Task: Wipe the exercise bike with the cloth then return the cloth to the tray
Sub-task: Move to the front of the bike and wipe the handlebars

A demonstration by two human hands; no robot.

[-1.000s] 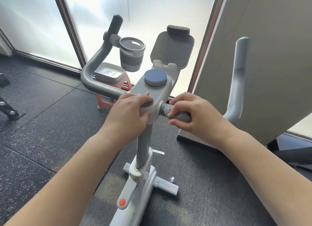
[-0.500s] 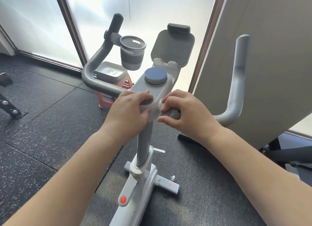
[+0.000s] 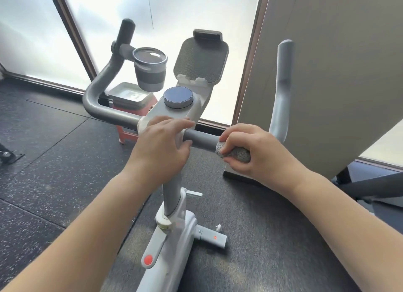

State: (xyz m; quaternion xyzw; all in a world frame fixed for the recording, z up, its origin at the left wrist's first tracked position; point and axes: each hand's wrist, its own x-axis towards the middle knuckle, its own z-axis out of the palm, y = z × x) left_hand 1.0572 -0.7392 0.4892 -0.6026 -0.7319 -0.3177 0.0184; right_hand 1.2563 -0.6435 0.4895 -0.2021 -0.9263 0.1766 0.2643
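The white and grey exercise bike (image 3: 174,195) stands in front of me, its console knob (image 3: 178,97) at centre. My right hand (image 3: 250,149) is closed around a grey cloth (image 3: 236,154), which wraps the right handlebar (image 3: 202,139) partway along the horizontal bar. My left hand (image 3: 161,147) rests on the white handlebar hub, fingers curled over its edge. Behind the bike, a white tray (image 3: 128,96) sits on a red stool (image 3: 130,121).
A grey cup (image 3: 149,70) hangs in the holder on the left handlebar (image 3: 102,95). A tablet rest (image 3: 201,60) rises behind the console. A beige panel (image 3: 327,73) leans at the right. Dark rubber floor (image 3: 54,160) lies all around, with windows beyond.
My right hand has slid the cloth to the right along the handlebar, away from the hub, baring more of the grey bar. My left hand has stayed on the hub.
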